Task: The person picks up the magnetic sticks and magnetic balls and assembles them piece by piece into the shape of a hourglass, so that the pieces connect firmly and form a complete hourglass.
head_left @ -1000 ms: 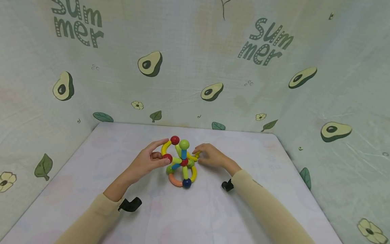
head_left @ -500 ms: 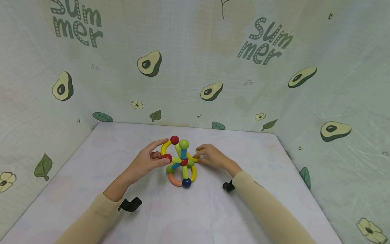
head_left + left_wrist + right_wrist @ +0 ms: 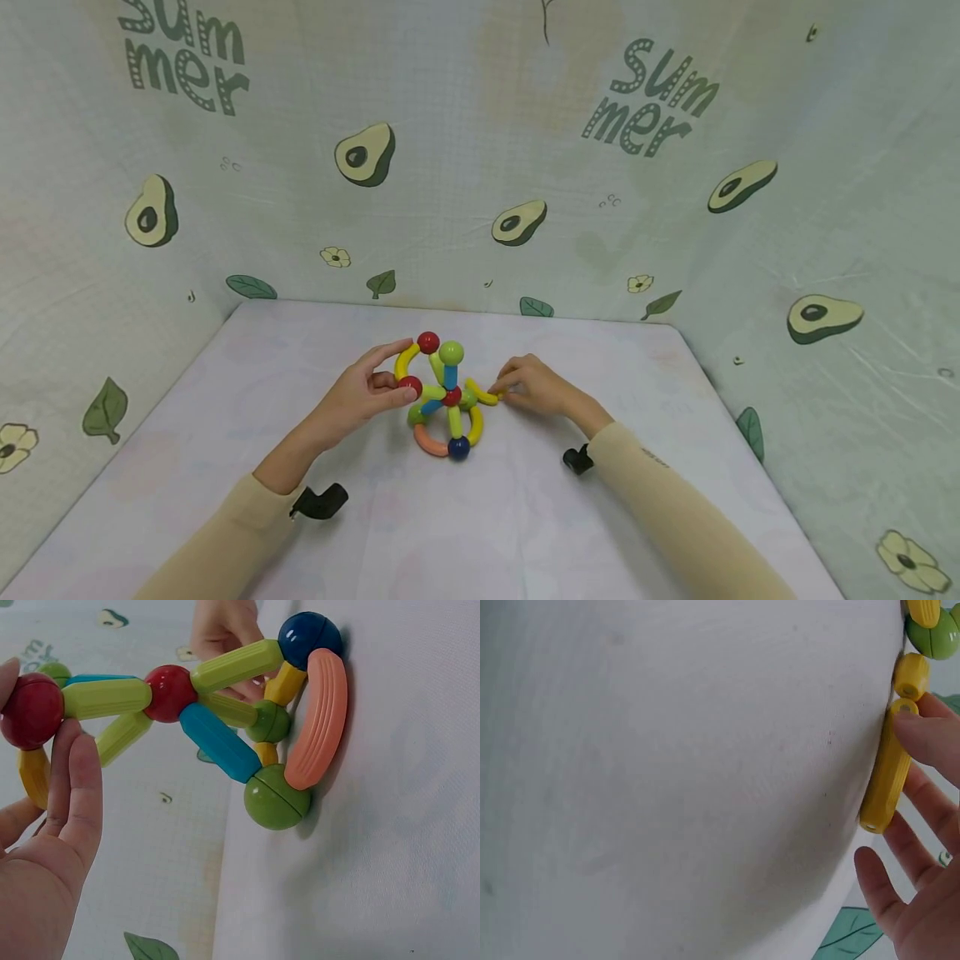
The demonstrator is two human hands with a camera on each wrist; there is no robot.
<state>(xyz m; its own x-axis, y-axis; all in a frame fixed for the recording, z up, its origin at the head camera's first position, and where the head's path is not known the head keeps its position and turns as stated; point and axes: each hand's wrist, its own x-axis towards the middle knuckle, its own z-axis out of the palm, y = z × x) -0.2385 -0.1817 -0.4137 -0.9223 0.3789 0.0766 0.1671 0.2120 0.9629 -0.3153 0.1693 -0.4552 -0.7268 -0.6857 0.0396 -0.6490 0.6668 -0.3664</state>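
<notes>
A magnetic stick-and-ball structure (image 3: 452, 396) stands on the table, made of coloured rods and balls. My left hand (image 3: 356, 402) grips its left side, with the thumb and fingers on a red ball (image 3: 31, 711) and the index finger reaching up along a curved yellow rod (image 3: 403, 363). To the right of the structure, my right hand (image 3: 542, 387) pinches a yellow rod (image 3: 886, 772) low at the table, thumb near one end. That end meets another yellow rod (image 3: 911, 675), which lies beside a green ball (image 3: 933, 634) of the structure.
The pale tabletop (image 3: 450, 533) is backed and flanked by cloth walls (image 3: 450, 250) printed with avocados and leaves. Black wrist cameras, a left one (image 3: 320, 502) and a right one (image 3: 578, 459), hang by the sleeves close over the table.
My right hand has moved slightly right, away from the structure, and the yellow rods show more between them. The left hand and the structure have stayed nearly in place.
</notes>
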